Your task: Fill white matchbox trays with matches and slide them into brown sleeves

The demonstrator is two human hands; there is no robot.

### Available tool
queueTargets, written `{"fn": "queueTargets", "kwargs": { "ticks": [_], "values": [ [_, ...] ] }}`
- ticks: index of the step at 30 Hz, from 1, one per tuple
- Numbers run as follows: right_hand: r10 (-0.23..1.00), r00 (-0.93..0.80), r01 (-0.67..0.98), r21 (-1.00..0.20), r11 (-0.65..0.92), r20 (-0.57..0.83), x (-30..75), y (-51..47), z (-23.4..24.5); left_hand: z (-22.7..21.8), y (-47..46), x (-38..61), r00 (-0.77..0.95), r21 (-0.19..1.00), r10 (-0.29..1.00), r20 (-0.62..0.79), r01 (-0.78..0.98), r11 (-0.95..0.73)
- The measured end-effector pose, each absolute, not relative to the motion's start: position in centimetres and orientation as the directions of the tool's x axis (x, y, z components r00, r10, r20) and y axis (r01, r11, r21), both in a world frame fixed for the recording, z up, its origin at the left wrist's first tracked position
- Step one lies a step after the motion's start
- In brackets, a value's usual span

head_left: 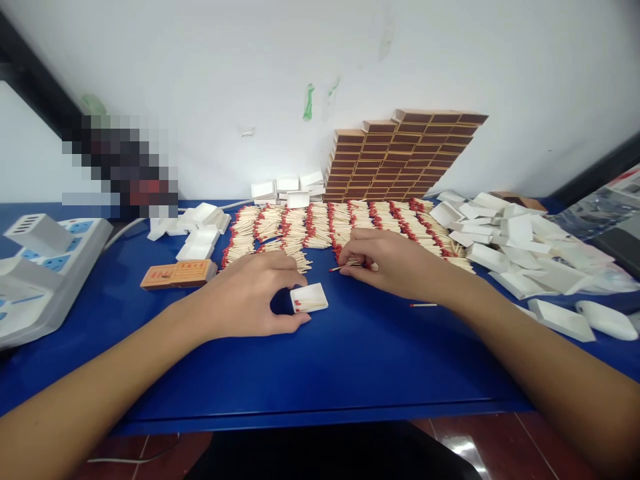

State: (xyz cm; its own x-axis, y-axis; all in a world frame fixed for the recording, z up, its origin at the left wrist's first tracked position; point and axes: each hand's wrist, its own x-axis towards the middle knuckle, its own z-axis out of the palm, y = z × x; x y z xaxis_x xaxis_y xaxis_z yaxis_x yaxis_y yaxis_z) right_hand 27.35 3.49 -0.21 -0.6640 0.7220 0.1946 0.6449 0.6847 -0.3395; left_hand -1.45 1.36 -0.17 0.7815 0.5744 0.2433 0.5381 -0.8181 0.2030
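Note:
My left hand [245, 297] curls around a small white matchbox tray [317, 292], thumb at its near side and fingers at its far side. A few red-headed matches lie inside that tray. Beside the near edge of the match rows [295, 225], my right hand [387, 263] has its thumb and fingers pinched together. One red-tipped match [335, 269] sticks out from under its fingertips, and a few more pale sticks show beneath the palm. A single loose match [423, 305] lies on the blue table, just below my right wrist.
Closed matchboxes [400, 157] are stacked against the wall. White empty trays lie in a heap [520, 240] at right, with more trays [200, 230] at left and behind the matches. An orange matchbox [179, 274] and a power strip [65, 267] are on the left.

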Motion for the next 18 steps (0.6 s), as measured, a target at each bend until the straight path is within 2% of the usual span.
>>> {"fn": "queueTargets", "kwargs": {
  "ticks": [6, 10, 18],
  "values": [
    [0.752, -0.645, 0.682, -0.340, 0.647, 0.138, 26.7, 3.1, -0.7, -0.1, 1.5, -1.7, 0.788, 0.137, 0.565, 0.244, 0.549, -0.825],
    [0.770, -0.620, 0.709, -0.312, 0.632, 0.152, 27.5, 3.1, -0.1, 0.0, 1.6, -1.8, 0.785, 0.155, 0.577, 0.224, 0.556, -0.816],
    [0.784, -0.618, 0.744, -0.275, 0.609, 0.065, 27.7, 3.0, 0.0, 0.3, 1.4, -1.5, 0.796, 0.154, 0.568, 0.211, 0.547, -0.823]
  ]
}}
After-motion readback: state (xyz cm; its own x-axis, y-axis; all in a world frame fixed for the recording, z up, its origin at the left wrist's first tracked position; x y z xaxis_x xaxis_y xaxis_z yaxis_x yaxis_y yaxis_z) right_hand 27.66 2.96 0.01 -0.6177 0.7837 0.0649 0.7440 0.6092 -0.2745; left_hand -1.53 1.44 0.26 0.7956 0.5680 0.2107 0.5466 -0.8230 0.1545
